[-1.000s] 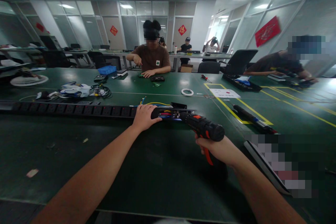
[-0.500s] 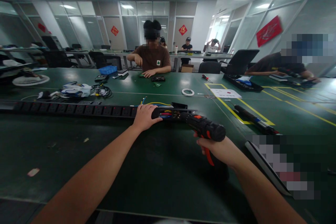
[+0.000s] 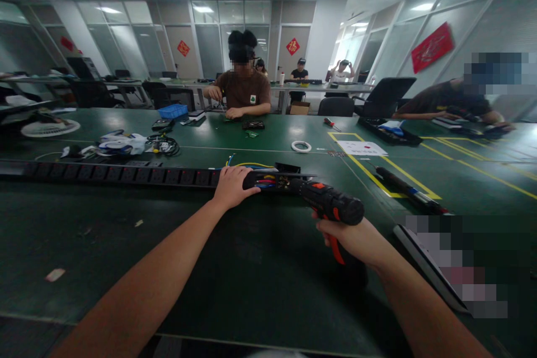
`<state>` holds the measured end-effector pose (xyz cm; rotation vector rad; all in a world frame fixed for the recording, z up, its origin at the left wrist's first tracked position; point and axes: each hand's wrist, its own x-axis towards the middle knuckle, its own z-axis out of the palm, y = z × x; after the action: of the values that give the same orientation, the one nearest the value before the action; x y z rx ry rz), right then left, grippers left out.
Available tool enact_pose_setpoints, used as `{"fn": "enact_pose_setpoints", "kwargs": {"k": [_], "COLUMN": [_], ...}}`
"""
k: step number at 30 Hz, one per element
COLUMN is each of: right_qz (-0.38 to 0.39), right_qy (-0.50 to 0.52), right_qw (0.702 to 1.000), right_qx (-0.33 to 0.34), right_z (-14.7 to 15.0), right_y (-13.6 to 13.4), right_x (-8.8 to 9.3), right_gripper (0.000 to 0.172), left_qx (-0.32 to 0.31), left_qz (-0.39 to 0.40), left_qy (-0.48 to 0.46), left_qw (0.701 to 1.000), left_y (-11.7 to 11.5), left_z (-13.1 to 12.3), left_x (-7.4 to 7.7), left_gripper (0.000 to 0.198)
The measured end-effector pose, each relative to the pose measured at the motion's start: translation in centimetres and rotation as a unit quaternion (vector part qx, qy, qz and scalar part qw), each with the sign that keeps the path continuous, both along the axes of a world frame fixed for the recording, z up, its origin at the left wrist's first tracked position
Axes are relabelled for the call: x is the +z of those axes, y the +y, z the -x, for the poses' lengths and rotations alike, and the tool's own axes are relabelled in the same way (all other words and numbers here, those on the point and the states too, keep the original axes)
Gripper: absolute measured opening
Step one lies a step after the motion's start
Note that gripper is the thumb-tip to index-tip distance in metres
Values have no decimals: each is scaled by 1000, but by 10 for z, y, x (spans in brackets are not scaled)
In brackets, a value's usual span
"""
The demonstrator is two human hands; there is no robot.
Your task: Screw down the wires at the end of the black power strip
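Note:
A long black power strip with a row of sockets lies across the green table. Its right end is uncovered, and coloured wires show inside. My left hand is wrapped over the strip just left of that opening, thumb on the near side. In my right hand is a black and orange cordless screwdriver, held by its grip. Its nose points left at the strip's open end; whether the tip touches a screw cannot be made out. Blue and yellow wires stick out behind the strip.
Beyond the strip lie a bundle of cables, a white ring and a blue basket. On the right are a black pen-like tool, a paper sheet and a notebook. A co-worker sits opposite.
My hands, the strip and the screwdriver stay almost in place, with the screwdriver's rear a few pixels further right. The co-worker opposite has shifted their hands.

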<state>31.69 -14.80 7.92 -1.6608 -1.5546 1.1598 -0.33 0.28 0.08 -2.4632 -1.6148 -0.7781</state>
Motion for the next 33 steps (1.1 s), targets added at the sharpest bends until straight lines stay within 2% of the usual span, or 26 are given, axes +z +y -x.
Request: {"fn": "enact_pose_setpoints", "kwargs": {"k": [6, 15, 24, 33], "right_qz": [1, -3, -10, -18], "right_qy": [7, 5, 2, -5], "right_qw": [1000, 1000, 1000, 1000], "right_qx": [-2, 0, 9, 11], "right_z": [-1, 1, -1, -1], "right_y": [0, -1, 1, 1], "right_x": [-2, 2, -1, -3], "right_gripper": [26, 19, 16, 16], "left_qx": [1, -1, -1, 1], "left_qz": [-9, -10, -6, -9], "left_qy": [6, 6, 2, 1], "left_qw": [1000, 1000, 1000, 1000], "left_y": [0, 0, 1, 0], "left_z": [0, 0, 1, 0], "left_x": [-1, -1, -2, -1], "left_gripper": [63, 62, 65, 60]}}
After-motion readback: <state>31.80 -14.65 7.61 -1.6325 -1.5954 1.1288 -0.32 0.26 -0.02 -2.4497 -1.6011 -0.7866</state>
